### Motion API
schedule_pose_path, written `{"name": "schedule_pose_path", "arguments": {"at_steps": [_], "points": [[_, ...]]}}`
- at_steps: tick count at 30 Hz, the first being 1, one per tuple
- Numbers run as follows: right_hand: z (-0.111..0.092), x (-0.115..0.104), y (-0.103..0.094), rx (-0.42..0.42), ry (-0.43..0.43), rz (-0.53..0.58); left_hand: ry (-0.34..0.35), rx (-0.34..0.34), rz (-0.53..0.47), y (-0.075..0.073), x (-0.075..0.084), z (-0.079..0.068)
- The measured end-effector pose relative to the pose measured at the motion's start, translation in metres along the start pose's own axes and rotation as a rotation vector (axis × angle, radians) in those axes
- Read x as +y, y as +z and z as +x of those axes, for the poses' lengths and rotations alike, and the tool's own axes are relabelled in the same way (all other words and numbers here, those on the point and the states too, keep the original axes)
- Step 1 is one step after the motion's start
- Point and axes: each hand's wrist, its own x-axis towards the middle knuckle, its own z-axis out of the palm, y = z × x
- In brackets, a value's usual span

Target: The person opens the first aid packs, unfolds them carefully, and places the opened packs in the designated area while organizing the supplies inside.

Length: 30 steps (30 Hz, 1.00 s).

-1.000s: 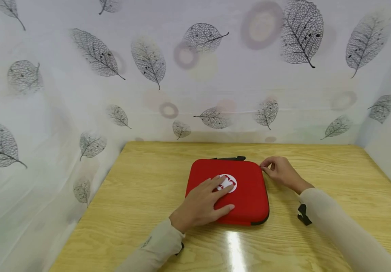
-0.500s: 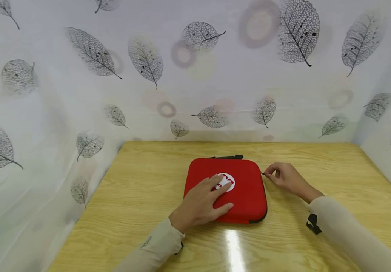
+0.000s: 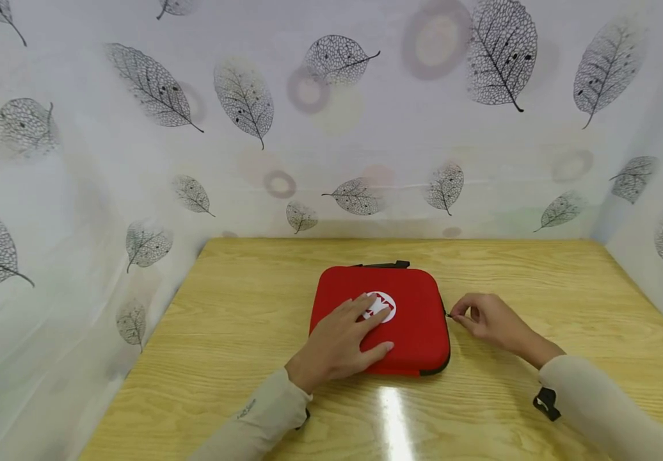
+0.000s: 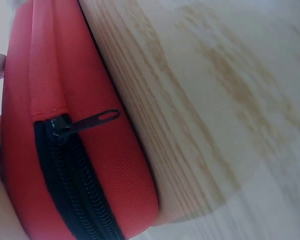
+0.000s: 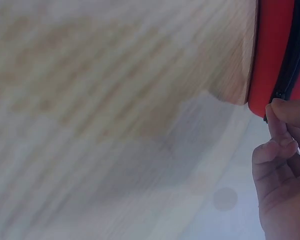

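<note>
A red zippered case [image 3: 409,323] with a white round emblem lies flat on the table. My left hand [image 3: 337,342] rests on its lid with the fingers spread and straight. At the case's right side, my right hand [image 3: 489,323] pinches a small zipper pull [image 3: 448,314] between thumb and forefinger. The right wrist view shows the fingertips on the pull beside the black zipper [image 5: 292,55]. In the left wrist view a second zipper pull [image 4: 95,120] sticks out at one end of the black zipper tape, touched by no hand.
The case stands on a wood-grain table [image 3: 239,288]. A black carry strap [image 3: 386,264] lies along the case's far edge. A pale curtain [image 3: 331,128] printed with leaves hangs behind the table and at both sides. Light glares on the tabletop in front of the case.
The right hand has moved toward the person along the case's right side, from the far right corner, with the zipper pull in its fingers. The left hand has stayed on the lid.
</note>
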Motion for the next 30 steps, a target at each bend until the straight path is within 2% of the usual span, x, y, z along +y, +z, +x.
{"name": "schedule_pose_path", "arguments": {"at_steps": [12,22,30], "points": [[-0.021,-0.012,0.002,-0.014,-0.085,0.042,0.000,0.010,0.004,0.000,-0.001,0.000],[-0.036,-0.015,0.002,-0.046,-0.138,0.149,-0.001,0.005,0.012,0.002,-0.001,0.001],[-0.041,-0.019,0.002,-0.081,-0.166,0.217,-0.004,-0.001,0.015,0.002,0.001,0.000]]}}
